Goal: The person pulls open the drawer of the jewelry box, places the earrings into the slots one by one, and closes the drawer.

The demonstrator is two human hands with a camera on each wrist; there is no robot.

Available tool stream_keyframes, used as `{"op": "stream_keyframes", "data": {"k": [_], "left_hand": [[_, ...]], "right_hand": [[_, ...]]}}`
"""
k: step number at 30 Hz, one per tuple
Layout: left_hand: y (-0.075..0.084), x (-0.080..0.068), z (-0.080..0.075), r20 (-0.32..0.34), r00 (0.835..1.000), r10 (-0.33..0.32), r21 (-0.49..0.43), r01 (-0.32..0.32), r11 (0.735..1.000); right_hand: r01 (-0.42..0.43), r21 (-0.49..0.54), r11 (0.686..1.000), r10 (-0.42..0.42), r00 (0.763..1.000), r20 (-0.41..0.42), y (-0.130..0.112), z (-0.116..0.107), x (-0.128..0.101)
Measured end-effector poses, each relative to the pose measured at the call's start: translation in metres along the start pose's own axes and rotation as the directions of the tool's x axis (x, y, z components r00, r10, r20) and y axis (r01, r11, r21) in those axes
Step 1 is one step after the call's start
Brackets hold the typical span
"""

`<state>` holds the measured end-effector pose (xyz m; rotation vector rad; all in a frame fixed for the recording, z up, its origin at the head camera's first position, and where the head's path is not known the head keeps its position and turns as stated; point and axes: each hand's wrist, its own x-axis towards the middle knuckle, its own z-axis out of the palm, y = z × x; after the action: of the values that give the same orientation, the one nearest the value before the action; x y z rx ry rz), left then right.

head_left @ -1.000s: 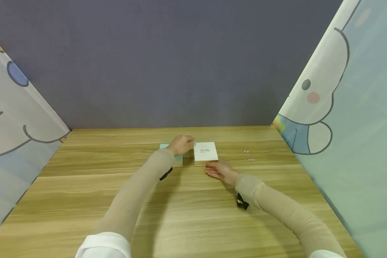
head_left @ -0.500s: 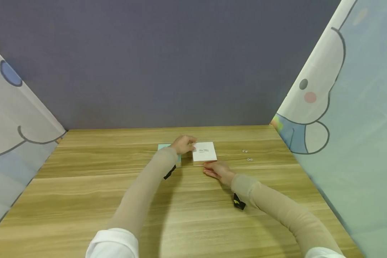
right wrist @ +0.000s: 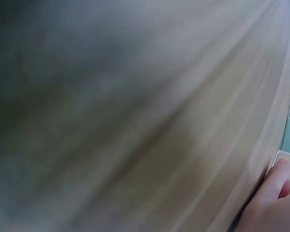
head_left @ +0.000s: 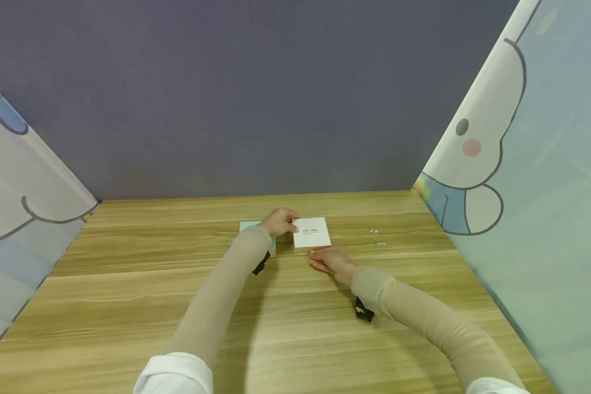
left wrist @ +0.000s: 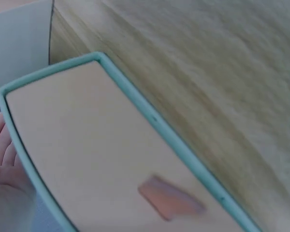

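Note:
A square white box [head_left: 311,233] with dark lettering on its lid lies on the wooden table. My left hand [head_left: 278,221] grips its far left corner, thumb at the left side and fingers toward the back edge. At the front edge, my right hand [head_left: 332,261] touches the box with extended fingertips; the right wrist view shows a finger [right wrist: 275,181] against its edge. Beneath my left wrist lies a teal box [head_left: 249,224], partly hidden by that arm. Up close in the left wrist view, a teal rim [left wrist: 159,123] surrounds a smooth peach face [left wrist: 77,125].
Two pairs of tiny whitish pieces [head_left: 374,231] lie on the table [head_left: 128,306] to the right of the white box. A grey wall [head_left: 256,98] stands behind the table, with cartoon-printed sheets [head_left: 546,219] on both sides.
My left hand has shifted slightly right, its thumb coming onto the white box's left edge. My right hand stays at the front edge. The whole head view has drifted a little.

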<state>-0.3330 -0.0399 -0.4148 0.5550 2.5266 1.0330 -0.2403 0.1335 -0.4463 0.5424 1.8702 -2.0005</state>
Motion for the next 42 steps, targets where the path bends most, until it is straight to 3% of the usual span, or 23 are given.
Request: {"op": "stream_keyframes", "data": {"k": [8,21,32,42], "left_hand": [[0.002,-0.002,-0.001,0.005,0.998,-0.061,-0.034,0.061,0.998],[0.002,-0.001,-0.001,-0.016,0.997,-0.076,-0.016,0.075,0.997],[-0.005,0.001,0.000,-0.021,0.998,-0.065,-0.026,0.065,0.998],[0.000,-0.002,-0.001,-0.015,0.997,-0.081,-0.015,0.081,0.997]], "right_hand": [[0.011,-0.021,1.000,-0.011,1.000,-0.016,0.000,0.003,-0.002],[0.035,-0.012,0.999,-0.035,0.999,-0.038,0.005,0.005,-0.007],[0.031,-0.067,0.997,-0.034,0.999,-0.041,0.012,0.004,-0.015],[0.064,-0.051,0.997,-0.067,0.997,-0.043,0.017,0.005,-0.022]]}}
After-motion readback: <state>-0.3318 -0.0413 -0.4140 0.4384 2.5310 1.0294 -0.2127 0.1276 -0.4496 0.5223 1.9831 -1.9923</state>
